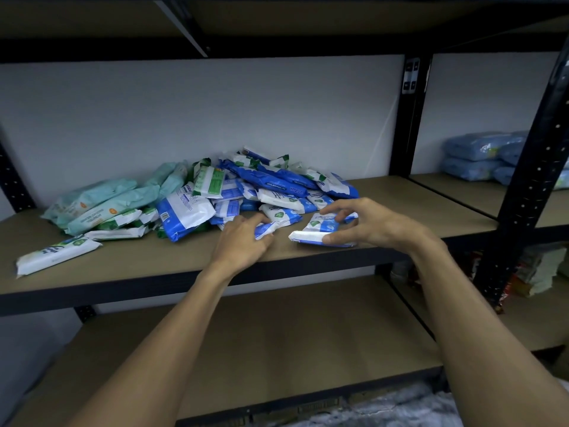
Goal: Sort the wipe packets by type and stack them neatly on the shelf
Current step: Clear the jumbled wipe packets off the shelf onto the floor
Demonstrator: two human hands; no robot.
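Glossy plastic packets (197, 211) on matt wooden shelf (154, 266).

Blurred, unreadable small print on piled wipe packets (246, 192).

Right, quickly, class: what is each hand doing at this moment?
Left hand: grips a small blue packet at the front of the pile.
Right hand: holds a white-and-blue packet low over the shelf.

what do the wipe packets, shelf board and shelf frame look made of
Wipe packets: thin plastic film, faintly glossy; it creases and shows crimped end seals. Shelf board: probably particleboard or MDF, matte tan, no visible grain. Shelf frame: apparently black painted metal, with punched holes.
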